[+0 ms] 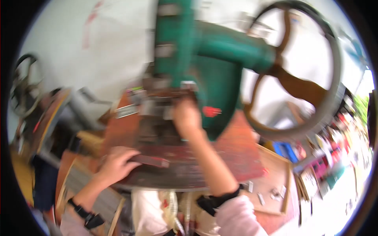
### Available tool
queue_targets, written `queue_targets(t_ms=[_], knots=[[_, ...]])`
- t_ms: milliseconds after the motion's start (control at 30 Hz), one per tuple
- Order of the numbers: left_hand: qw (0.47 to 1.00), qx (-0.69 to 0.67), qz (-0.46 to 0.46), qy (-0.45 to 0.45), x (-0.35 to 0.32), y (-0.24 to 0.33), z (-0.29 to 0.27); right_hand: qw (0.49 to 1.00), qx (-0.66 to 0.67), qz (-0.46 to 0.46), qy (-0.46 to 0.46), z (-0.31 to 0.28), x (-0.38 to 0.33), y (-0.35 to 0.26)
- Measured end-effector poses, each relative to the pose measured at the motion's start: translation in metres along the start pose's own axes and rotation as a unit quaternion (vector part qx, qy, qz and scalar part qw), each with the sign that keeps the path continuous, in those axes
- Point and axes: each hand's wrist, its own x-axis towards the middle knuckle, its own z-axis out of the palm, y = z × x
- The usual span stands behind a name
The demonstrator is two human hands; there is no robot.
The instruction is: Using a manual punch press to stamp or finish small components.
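A green hand press (222, 82) with a large grey-rimmed wheel (334, 78) stands before me on a worn red-brown table (236, 149). My right hand (187, 118) reaches into its working area, close to the dark metal tooling (157, 122) under the ram; motion blur hides its fingers and anything in them. Near the table's front left, my left hand (117, 162) is closed, thumb and fingers around the left end of a flat reddish-brown bar (153, 160). The bar's other end points right, over the dark table edge.
A shallow wooden tray (289, 185) with several small metal pieces is at the right. Another wooden tray (75, 188) lies below my left forearm. A second wheel (25, 86) stands far left. At the far right are a blue bin (284, 151) and cluttered goods.
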Motion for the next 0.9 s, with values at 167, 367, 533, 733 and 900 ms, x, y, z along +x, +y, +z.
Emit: queue_targets(t_ms=[167,367,533,733,900], knots=[[0.981,0.073,-0.006,0.179,0.033,-0.068,-0.021,0.888,0.358,0.224,0.182,0.023,0.038,-0.055],[0.989,0.081,-0.060,0.111,0.126,-0.123,0.015,0.883,0.395,0.249,0.054,0.059,0.051,-0.046],[0.995,0.023,-0.047,0.085,0.132,-0.139,-0.005,0.778,0.594,0.160,-0.130,-0.004,0.048,-0.052],[0.976,-0.118,-0.091,0.160,0.153,-0.048,0.015,0.811,0.555,0.131,0.131,-0.076,-0.102,0.005],[0.975,0.117,-0.150,0.119,0.142,-0.028,0.009,0.818,0.523,0.232,0.065,-0.064,-0.182,0.043]])
